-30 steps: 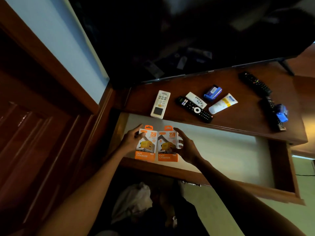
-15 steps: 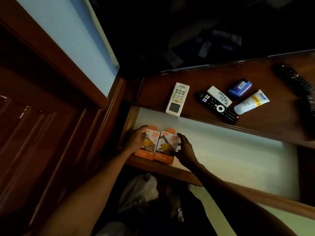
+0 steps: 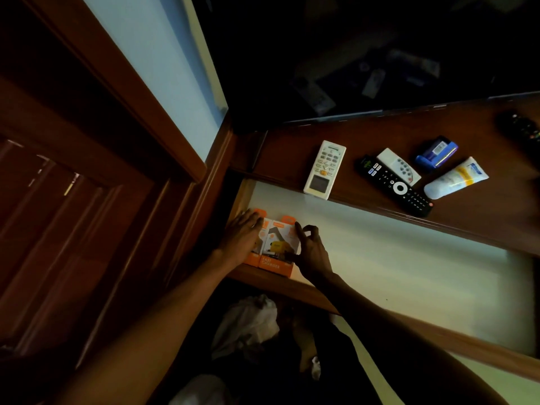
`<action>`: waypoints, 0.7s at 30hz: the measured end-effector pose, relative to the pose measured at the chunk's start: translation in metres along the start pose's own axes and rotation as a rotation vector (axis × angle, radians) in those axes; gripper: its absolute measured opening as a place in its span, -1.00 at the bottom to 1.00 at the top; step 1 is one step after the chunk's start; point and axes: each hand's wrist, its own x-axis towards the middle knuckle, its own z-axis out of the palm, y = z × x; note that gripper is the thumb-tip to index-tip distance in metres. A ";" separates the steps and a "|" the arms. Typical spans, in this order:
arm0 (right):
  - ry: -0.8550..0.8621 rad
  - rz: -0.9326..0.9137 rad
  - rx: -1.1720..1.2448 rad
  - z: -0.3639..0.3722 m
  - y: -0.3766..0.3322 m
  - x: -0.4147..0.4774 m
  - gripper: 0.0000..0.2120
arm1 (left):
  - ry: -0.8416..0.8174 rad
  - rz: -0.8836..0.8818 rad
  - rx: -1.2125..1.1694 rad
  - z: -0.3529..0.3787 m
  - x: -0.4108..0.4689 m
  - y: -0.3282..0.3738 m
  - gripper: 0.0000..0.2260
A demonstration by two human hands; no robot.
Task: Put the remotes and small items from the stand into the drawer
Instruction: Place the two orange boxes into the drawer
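Note:
Two orange charger boxes lie side by side in the near left corner of the open drawer (image 3: 409,258). My left hand (image 3: 242,235) lies over the left charger box (image 3: 253,261) and hides most of it. My right hand (image 3: 311,249) grips the right edge of the right charger box (image 3: 277,247) with thumb and forefinger. On the wooden stand top (image 3: 467,220) lie a white AC remote (image 3: 324,170), a black remote (image 3: 394,185), a small white remote (image 3: 399,166), a blue item (image 3: 436,153) and a white tube (image 3: 455,178).
Another black remote (image 3: 523,130) shows at the far right edge. A dark TV screen (image 3: 350,54) stands behind the stand. The drawer's wooden front rail (image 3: 292,283) runs under my wrists. A wooden door panel fills the left; a white cloth (image 3: 248,323) lies below.
Both hands have pushed the two boxes further left and down into the drawer's near left corner. My left hand now lies flat over the left box. The view has shifted left.

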 end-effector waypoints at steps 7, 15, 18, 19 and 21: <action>-0.002 0.013 0.019 0.001 -0.001 -0.001 -0.11 | -0.027 -0.045 -0.105 0.000 -0.005 0.001 -0.48; -0.099 -0.026 -0.157 -0.025 -0.007 -0.010 -0.14 | 0.107 -0.140 -0.394 -0.033 0.002 0.018 -0.53; -0.045 -0.042 -0.145 -0.052 -0.005 -0.022 -0.28 | 0.375 -0.163 -0.504 -0.067 0.006 0.040 -0.67; -0.017 -0.050 -0.125 -0.064 -0.003 -0.027 -0.33 | 0.447 -0.163 -0.533 -0.081 0.007 0.051 -0.70; 0.038 -0.066 -0.081 -0.090 0.005 -0.037 -0.43 | 0.511 -0.173 -0.595 -0.106 0.013 0.075 -0.73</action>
